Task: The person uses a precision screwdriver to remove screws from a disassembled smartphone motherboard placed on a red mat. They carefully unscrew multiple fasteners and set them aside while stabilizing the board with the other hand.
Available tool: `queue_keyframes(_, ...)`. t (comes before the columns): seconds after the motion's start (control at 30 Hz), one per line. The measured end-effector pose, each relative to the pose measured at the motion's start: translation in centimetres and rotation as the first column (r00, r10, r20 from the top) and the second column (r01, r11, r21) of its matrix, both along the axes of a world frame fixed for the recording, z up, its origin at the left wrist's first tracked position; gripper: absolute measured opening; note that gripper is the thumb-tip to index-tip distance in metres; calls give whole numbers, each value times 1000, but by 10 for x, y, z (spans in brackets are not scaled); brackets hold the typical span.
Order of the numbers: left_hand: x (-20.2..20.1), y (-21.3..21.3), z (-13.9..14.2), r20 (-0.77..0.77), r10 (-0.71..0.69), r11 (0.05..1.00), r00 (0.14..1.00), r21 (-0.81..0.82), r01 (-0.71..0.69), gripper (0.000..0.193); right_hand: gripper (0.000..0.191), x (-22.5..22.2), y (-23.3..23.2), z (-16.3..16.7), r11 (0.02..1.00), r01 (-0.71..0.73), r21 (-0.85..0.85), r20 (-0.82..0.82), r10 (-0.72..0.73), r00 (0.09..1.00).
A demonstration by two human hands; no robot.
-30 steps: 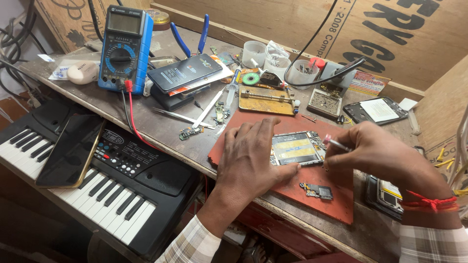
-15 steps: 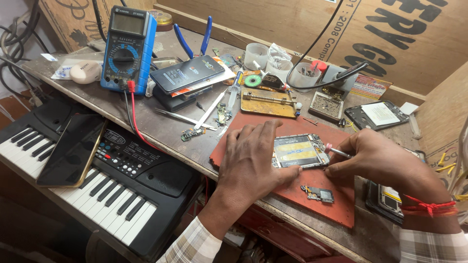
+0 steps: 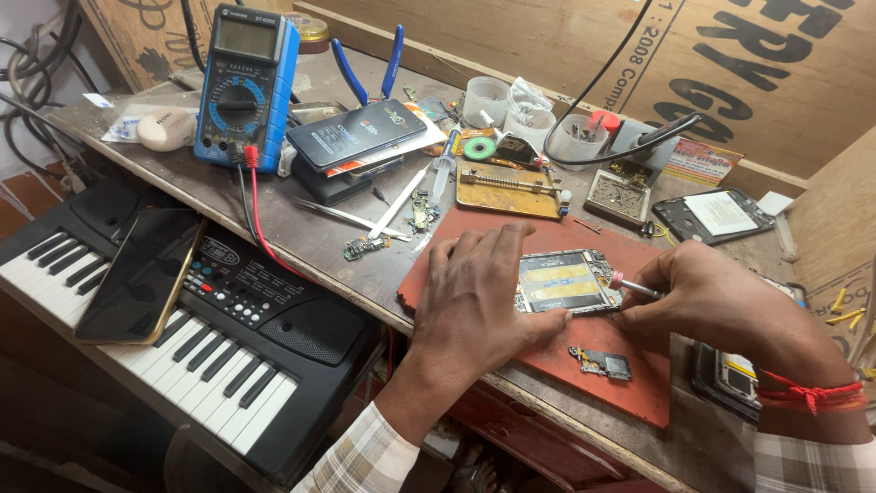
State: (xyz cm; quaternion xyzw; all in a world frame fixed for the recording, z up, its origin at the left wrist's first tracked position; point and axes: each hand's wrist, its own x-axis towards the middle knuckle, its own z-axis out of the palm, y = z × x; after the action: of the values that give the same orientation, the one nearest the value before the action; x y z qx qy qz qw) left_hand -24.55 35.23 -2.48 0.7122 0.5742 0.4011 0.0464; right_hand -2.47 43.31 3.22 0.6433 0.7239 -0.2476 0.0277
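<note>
Opened phone [image 3: 564, 281] flat on red mat [image 3: 630, 388]

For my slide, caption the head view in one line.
Left hand steadies an opened phone on a red mat; right hand works it with a screwdriver.

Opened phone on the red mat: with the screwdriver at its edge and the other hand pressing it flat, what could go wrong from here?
1. The screwdriver in the right hand meets the opened phone at its right edge; a slip could gouge the exposed inside.
2. The left hand covers the phone's left part, so pressing hard might stress it.
3. The small loose part lies near the red mat's front edge, under the right wrist; a nudge might knock it off.
</note>
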Motion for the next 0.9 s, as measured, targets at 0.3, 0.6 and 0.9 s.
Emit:
queue_keyframes(0.3,0,2,-1,-16,8,1000,1000,14,-8,88,25,-3,-3,2,999,-12,36,13,12,1000)
queue_keyframes(0.6,0,1,0,-11,2,1000,1000,6,-2,89,23,-4,-6,1,1000,-20,14,-120,21,993)
queue_keyframes(0.9,-1,1,2,-19,6,1000,1000,-27,-6,90,23,-4,-4,2,999,-38,5,-11,38,999)
